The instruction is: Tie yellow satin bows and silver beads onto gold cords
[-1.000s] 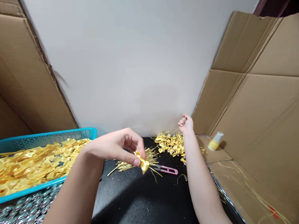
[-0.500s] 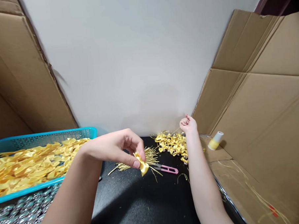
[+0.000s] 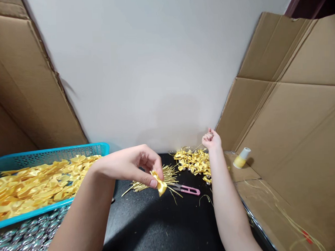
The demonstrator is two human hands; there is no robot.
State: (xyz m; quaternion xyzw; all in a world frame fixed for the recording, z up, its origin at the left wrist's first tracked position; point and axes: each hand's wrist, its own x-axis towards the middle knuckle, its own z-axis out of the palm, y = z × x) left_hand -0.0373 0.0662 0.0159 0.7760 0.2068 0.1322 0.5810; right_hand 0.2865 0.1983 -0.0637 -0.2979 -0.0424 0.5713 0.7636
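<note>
My left hand (image 3: 143, 165) is closed in a pinch on a shiny yellow ribbon bow (image 3: 161, 188), held over the black table. My right hand (image 3: 211, 139) is curled shut farther back, near the wall, on a thin yellow thread (image 3: 197, 148) that slants down and left toward the bow. Part of the thread is hard to make out. Behind the bow lies a bunch of gold twist ties (image 3: 169, 174). Pink thread snips (image 3: 190, 190) rest just right of the bow. A heap of yellow bows with silvery beads (image 3: 194, 160) lies beside my right forearm.
On the left stands a blue basket (image 3: 104, 146) of yellow bows (image 3: 50, 178), with many shiny silvery beads (image 3: 25, 239) in front. A thread spool (image 3: 241, 158) stands on cardboard at right. Cardboard walls (image 3: 303, 127) flank both sides, and a pale wall (image 3: 142, 67) closes the back.
Almost nothing differs. Both hands keep their grips, and the whole view has shifted very slightly.
</note>
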